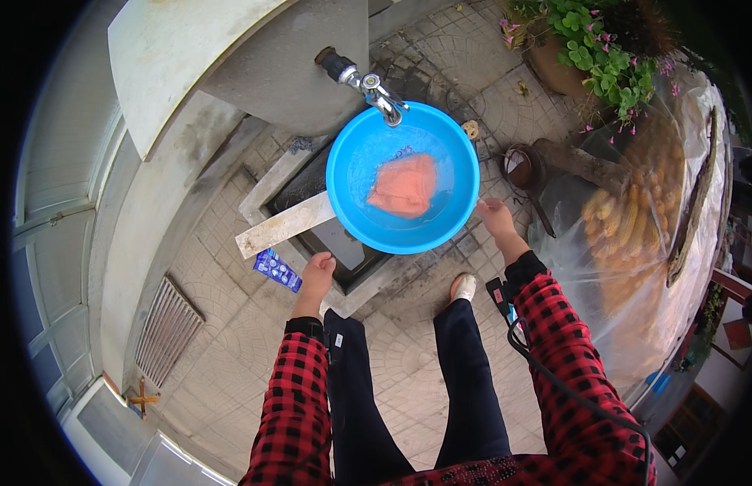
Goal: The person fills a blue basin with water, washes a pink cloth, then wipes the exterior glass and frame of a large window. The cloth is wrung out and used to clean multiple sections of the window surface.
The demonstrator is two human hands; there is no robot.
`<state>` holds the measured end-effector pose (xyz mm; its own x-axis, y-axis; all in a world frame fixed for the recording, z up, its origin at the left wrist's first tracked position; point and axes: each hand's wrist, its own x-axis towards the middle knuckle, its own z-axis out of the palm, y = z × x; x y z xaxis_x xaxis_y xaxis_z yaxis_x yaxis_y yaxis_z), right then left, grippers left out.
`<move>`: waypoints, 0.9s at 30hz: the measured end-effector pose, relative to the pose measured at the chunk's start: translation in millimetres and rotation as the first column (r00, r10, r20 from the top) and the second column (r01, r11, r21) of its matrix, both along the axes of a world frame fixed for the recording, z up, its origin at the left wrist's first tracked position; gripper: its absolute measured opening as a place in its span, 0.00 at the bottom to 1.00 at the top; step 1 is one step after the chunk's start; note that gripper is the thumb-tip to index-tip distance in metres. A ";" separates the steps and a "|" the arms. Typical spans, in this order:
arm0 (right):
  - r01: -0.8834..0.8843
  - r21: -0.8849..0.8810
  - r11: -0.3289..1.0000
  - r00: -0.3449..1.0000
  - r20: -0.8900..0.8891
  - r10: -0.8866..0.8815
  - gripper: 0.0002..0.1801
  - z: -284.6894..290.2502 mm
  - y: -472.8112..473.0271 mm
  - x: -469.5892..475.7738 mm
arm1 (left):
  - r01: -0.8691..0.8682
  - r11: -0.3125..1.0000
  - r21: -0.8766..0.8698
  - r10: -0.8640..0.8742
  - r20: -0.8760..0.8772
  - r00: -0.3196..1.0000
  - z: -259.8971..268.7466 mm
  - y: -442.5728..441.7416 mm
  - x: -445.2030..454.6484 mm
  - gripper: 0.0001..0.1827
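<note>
A blue plastic basin (454, 226) holds water and a folded-looking salmon-pink cloth (406, 185). Above its upper rim is a chrome water tap (385, 100). My right hand (496, 219) is at the basin's lower right rim, fingertips close to it; whether they touch or grip the rim is not clear. Below and left of the basin, my left hand (318, 273) hangs over the edge of a concrete trough with its fingers curled and no object visible in them. A pale board (285, 225) lies across the trough, its right end reaching the basin.
The concrete trough (376, 282) stands on paving, with a blue printed packet (277, 270) beside it. At the right are a long-handled brown pot (525, 167), plastic sheeting (564, 255) over corn cobs (631, 212), and a flowering plant (613, 67). A floor grate (168, 331) lies left.
</note>
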<state>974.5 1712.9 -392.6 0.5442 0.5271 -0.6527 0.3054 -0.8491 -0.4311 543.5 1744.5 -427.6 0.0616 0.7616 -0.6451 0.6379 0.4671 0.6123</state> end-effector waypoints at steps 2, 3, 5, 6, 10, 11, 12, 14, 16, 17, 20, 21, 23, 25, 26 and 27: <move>0.151 0.031 0.988 0.981 -0.127 -0.146 0.31 -19.7 0.6 -2.8 | -0.056 0.998 0.017 0.056 0.001 0.998 -20.3 23.1 19.9 0.21; 0.230 0.042 0.972 0.957 -0.193 -0.218 0.32 -28.9 3.3 -4.4 | -0.097 0.995 0.011 0.097 -0.011 0.995 -29.0 34.7 28.1 0.24; 0.304 0.064 0.951 0.934 -0.215 -0.284 0.34 -44.3 9.1 -5.1 | -0.223 0.974 -0.042 0.226 0.074 0.971 -43.6 58.1 46.7 0.29; 0.345 0.077 0.936 0.919 -0.229 -0.320 0.35 -51.3 12.5 -4.7 | -0.286 0.958 -0.026 0.287 0.092 0.953 -48.4 68.4 56.6 0.29; 0.459 0.140 0.877 0.851 -0.354 -0.388 0.36 -72.9 25.0 2.0 | -0.505 0.855 -0.119 0.518 0.219 0.827 -53.9 96.7 88.2 0.31; 0.486 0.176 0.856 0.827 -0.410 -0.385 0.36 -76.6 28.0 3.7 | -0.574 0.790 -0.214 0.613 0.289 0.735 -54.2 100.5 94.1 0.31; 0.517 0.193 0.834 0.798 -0.462 -0.387 0.35 -79.5 30.8 5.0 | -0.621 0.734 -0.275 0.678 0.346 0.648 -54.3 104.6 98.7 0.30; 0.568 0.156 0.808 0.706 -0.598 -0.380 0.34 -82.1 33.0 8.6 | -0.640 0.611 -0.466 0.788 0.439 0.432 -55.0 115.8 104.0 0.26; 0.702 0.091 0.706 0.588 -0.634 -0.503 0.28 -83.9 34.6 6.8 | -0.716 0.513 -0.473 0.856 0.335 0.393 -56.1 119.4 108.9 0.23; 0.703 0.093 0.705 0.592 -0.626 -0.507 0.26 -83.4 32.7 6.0 | -0.762 0.454 -0.461 0.890 0.265 0.370 -56.1 119.0 111.2 0.22; 0.714 0.133 0.687 0.613 -0.594 -0.521 0.16 -80.5 19.2 0.0 | -0.834 0.376 -0.403 0.923 0.245 0.297 -53.8 106.3 116.4 0.20; 0.715 0.145 0.684 0.608 -0.613 -0.505 0.16 -78.7 11.7 -2.4 | -0.834 0.381 -0.399 0.920 0.252 0.299 -51.5 99.3 115.6 0.20; 0.727 0.144 0.671 0.600 -0.609 -0.519 0.15 -73.8 -5.4 -6.2 | -0.832 0.382 -0.403 0.920 0.254 0.299 -46.7 80.4 108.8 0.19; 0.726 0.162 0.668 0.615 -0.587 -0.527 0.13 -67.9 -24.9 -13.8 | -0.816 0.402 -0.415 0.910 0.278 0.307 -43.5 57.0 98.5 0.20; 0.722 0.158 0.674 0.618 -0.585 -0.526 0.12 -63.3 -36.5 -16.1 | -0.805 0.426 -0.412 0.896 0.317 0.312 -41.9 43.0 91.1 0.20; 0.718 0.150 0.679 0.618 -0.585 -0.524 0.12 -59.1 -47.7 -19.1 | -0.820 0.386 -0.422 0.916 0.284 0.285 -41.6 27.4 84.9 0.19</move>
